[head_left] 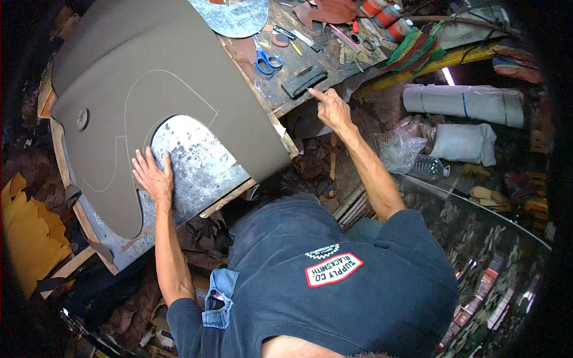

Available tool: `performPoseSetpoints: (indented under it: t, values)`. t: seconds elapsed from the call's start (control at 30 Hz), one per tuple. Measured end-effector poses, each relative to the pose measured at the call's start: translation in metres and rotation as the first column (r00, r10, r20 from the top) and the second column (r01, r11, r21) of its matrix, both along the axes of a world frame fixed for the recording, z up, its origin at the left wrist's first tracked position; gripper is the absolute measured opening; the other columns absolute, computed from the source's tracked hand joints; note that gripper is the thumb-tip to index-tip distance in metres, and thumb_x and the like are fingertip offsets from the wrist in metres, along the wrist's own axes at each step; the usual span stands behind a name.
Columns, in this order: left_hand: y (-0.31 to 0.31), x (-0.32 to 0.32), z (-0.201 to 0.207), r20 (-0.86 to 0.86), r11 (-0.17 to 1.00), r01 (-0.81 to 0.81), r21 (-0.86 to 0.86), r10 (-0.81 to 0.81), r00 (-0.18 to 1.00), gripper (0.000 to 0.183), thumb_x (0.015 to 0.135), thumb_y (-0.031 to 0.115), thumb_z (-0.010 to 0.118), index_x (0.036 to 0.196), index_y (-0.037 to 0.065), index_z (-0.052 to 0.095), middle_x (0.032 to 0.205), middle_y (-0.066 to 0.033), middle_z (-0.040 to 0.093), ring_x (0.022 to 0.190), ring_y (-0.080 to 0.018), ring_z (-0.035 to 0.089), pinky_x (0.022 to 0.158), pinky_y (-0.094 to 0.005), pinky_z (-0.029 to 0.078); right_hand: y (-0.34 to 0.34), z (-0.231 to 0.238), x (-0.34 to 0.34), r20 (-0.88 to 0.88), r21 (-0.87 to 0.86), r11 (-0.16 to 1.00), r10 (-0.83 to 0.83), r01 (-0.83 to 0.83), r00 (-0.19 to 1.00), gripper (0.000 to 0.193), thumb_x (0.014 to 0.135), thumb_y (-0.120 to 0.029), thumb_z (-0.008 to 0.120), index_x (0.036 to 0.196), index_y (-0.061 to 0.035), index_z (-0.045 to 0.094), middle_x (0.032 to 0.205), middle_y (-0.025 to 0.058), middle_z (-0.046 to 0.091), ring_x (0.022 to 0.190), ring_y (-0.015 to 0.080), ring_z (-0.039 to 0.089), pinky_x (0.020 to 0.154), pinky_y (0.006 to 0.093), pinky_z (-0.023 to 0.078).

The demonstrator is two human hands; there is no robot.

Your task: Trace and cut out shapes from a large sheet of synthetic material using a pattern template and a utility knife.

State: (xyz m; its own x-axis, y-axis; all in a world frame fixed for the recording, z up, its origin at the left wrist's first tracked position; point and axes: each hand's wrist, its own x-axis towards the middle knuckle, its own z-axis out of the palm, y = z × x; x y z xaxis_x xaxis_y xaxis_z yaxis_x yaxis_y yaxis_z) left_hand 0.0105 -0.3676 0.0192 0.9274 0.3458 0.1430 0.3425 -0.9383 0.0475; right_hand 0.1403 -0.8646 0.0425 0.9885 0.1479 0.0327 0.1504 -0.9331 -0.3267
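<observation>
My left hand (153, 174) lies flat, fingers spread, on a large grey-brown sheet (107, 155) that looks like leather. Pale curved outlines are drawn on that sheet. A rounded piece is cut away from it, and the mottled grey metal board (194, 158) shows in the gap beside my left hand. My right hand (333, 110) reaches to the bench with its index finger stretched out and the other fingers curled. Its fingertip is at the near edge of a dark oblong block (304, 81). Whatever the curled fingers may hold is hidden or too small to name.
Blue-handled scissors (268, 62), a yellow pencil-like stick (296, 48) and red-brown scraps (325, 12) lie on the workbench (280, 98). Several bottles (399, 30) stand at its back. A round metal disc (82, 119) rests on the sheet. Wrapped rolls (462, 104) lie to the right.
</observation>
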Motion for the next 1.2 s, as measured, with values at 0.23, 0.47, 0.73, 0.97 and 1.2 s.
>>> performPoseSetpoints:
  t: [0.23,0.47,0.73,0.97,1.2]
  values:
    - [0.002,-0.001,-0.004,0.045,1.0,0.021,0.02,-0.022,0.999,0.065,0.094,0.053,0.053,0.145,0.013,0.044,0.154,-0.0171,0.034,0.144,-0.04,0.027,0.117,-0.0543,0.02,0.006,0.008,-0.006,-0.003,-0.003,1.0,0.008,-0.008,1.0,0.044,0.082,-0.007,0.059,0.122,-0.0244,0.068,0.092,0.016,0.059,0.086,0.0374,0.064,0.077,0.0473,0.053]
    - [0.003,-0.001,-0.004,0.049,0.999,0.026,0.02,-0.027,0.998,0.065,0.094,0.053,0.054,0.145,0.013,0.044,0.154,-0.0173,0.033,0.143,-0.0402,0.027,0.117,-0.0547,0.02,0.016,0.001,-0.01,0.056,0.034,0.998,0.05,-0.052,0.997,0.044,0.081,-0.004,0.056,0.118,-0.0242,0.07,0.088,0.0143,0.057,0.079,0.0353,0.062,0.069,0.0467,0.051]
    - [0.002,0.002,-0.003,0.073,0.999,0.042,0.013,-0.043,0.996,0.066,0.093,0.053,0.055,0.144,0.013,0.044,0.154,-0.0172,0.033,0.144,-0.0402,0.027,0.117,-0.0545,0.021,0.01,-0.004,-0.007,0.09,0.124,0.991,-0.068,0.057,0.994,0.039,0.084,-0.007,0.055,0.115,-0.0251,0.071,0.086,0.0158,0.056,0.08,0.0365,0.061,0.071,0.0471,0.051]
    - [0.0,-0.003,-0.003,0.064,0.999,0.039,0.0,-0.039,0.997,0.065,0.093,0.052,0.056,0.143,0.012,0.046,0.154,-0.0177,0.033,0.144,-0.0411,0.026,0.116,-0.0552,0.02,0.008,-0.005,-0.011,0.052,0.077,0.993,-0.094,0.09,0.994,0.042,0.083,-0.005,0.056,0.117,-0.0254,0.07,0.089,0.015,0.057,0.084,0.0367,0.062,0.072,0.0468,0.051]
    - [0.0,0.0,-0.001,0.062,0.999,0.036,-0.004,-0.036,0.997,0.064,0.094,0.051,0.055,0.143,0.012,0.045,0.154,-0.018,0.033,0.144,-0.0407,0.026,0.116,-0.055,0.02,0.015,-0.001,-0.01,0.007,0.118,0.984,-0.133,0.131,0.991,0.045,0.083,-0.008,0.058,0.122,-0.0268,0.067,0.09,0.0146,0.057,0.084,0.0386,0.063,0.075,0.0479,0.053]
